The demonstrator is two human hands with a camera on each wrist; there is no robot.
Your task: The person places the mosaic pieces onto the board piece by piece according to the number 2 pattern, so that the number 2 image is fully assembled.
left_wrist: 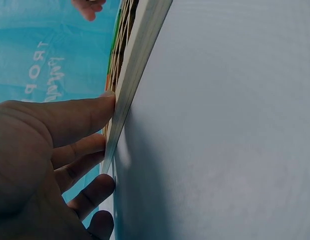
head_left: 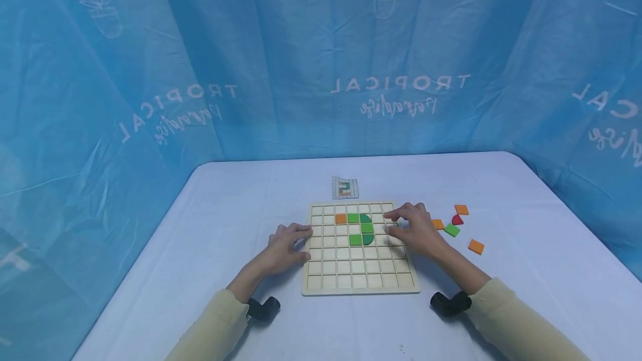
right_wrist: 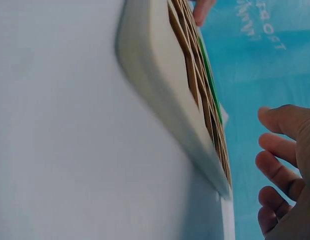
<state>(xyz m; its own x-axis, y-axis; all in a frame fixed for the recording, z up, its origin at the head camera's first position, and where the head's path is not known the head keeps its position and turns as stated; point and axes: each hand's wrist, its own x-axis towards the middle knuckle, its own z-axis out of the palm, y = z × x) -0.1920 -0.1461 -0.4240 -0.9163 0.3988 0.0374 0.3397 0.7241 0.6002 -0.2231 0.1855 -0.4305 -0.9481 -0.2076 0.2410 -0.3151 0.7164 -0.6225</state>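
Note:
A pale wooden grid board point(head_left: 361, 281) lies on the table. Orange square point(head_left: 341, 219), light green squares point(head_left: 353, 218) and dark green rounded pieces point(head_left: 368, 239) sit in its cells, forming a hook shape. At the board's left edge is my left hand point(head_left: 285, 249), thumb and fingertips against the rim, fingers loosely extended; the left wrist view shows this contact with the board's side point(left_wrist: 137, 55). My right hand point(head_left: 414, 230) hovers over the right edge, thumb and fingers apart with nothing between them. In the right wrist view its fingers point(right_wrist: 277, 165) are spread beside the board.
Behind the board lies a small pattern card point(head_left: 345, 188) with a coloured grid figure. To the right are loose pieces: orange squares point(head_left: 476, 247), a green square point(head_left: 452, 230) and a red rounded piece point(head_left: 457, 220). A blue printed curtain point(head_left: 301, 116) surrounds the white-covered table point(head_left: 251, 194).

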